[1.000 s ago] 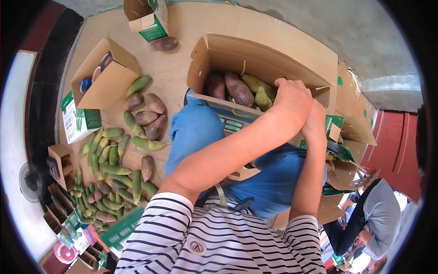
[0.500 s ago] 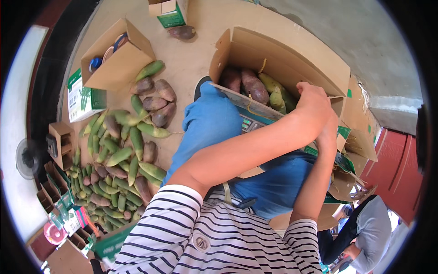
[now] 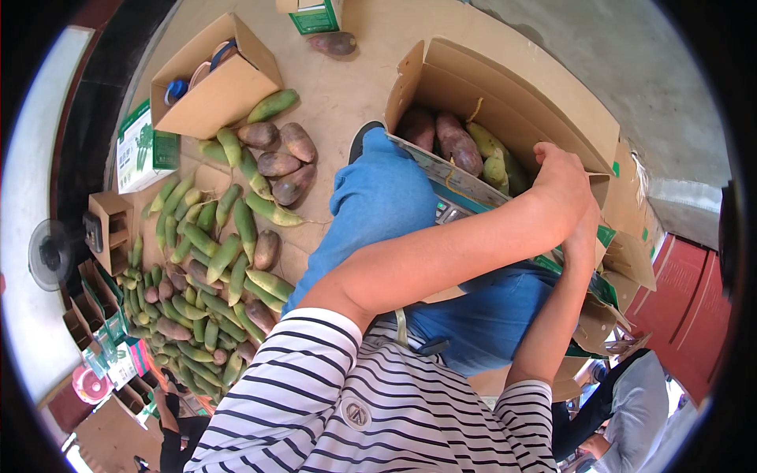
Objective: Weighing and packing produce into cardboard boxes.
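Note:
An upright cardboard box (image 3: 505, 69) with raised flaps stands in front of me at the right. Inside it lie dark purple radishes (image 3: 458, 146) and green ones (image 3: 494, 169). My left hand (image 3: 558, 172) reaches across to the box's right end, its visible finger curled at the inner edge; whatever it grips is hidden. Just below, my right hand (image 3: 582, 229) is at the same end, mostly behind the left wrist, with its fingers out of sight. A keypad panel (image 3: 451, 211) shows beneath the box's near side, by my knee.
At the left spreads a large pile of green radishes (image 3: 225, 258), with purple ones (image 3: 277, 164) nearer the box. Behind stand an open carton (image 3: 217, 98) holding a blue-capped item and a green-and-white carton (image 3: 147, 150). More cartons (image 3: 627, 264) and another person (image 3: 635, 402) are at the right.
The whole view has shifted, so the box and piles sit slightly farther right. Both hands stay at the box's right end. More of a dark-clothed person shows at the lower left.

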Action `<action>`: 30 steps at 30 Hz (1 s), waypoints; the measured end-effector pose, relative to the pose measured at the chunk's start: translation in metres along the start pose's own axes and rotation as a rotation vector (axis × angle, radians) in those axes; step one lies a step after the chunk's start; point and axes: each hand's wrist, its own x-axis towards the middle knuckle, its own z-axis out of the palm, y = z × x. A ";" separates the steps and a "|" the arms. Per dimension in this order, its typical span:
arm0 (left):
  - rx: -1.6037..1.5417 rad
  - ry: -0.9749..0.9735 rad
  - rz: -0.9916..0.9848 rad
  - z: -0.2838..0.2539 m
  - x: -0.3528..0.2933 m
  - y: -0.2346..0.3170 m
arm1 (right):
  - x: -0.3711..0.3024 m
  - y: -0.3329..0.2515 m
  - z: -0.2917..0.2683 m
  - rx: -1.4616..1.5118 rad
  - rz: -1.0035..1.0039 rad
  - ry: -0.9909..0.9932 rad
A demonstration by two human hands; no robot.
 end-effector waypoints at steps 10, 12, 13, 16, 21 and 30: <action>-0.013 0.006 0.006 0.002 0.002 -0.003 | 0.004 0.001 -0.001 -0.062 0.082 -0.097; -0.030 0.008 0.009 0.001 0.002 -0.003 | 0.003 -0.001 -0.002 -0.058 0.110 -0.089; -0.029 0.008 0.013 0.000 0.001 -0.003 | 0.003 -0.002 -0.002 -0.064 0.121 -0.104; -0.019 0.024 -0.001 0.001 0.002 -0.003 | 0.002 0.007 0.003 -0.043 0.043 -0.047; -0.072 0.089 -0.070 0.009 0.002 -0.001 | 0.005 0.005 0.002 -0.126 0.066 -0.106; 0.025 0.311 0.066 0.014 -0.010 -0.016 | 0.005 0.010 0.014 -0.148 -0.175 0.062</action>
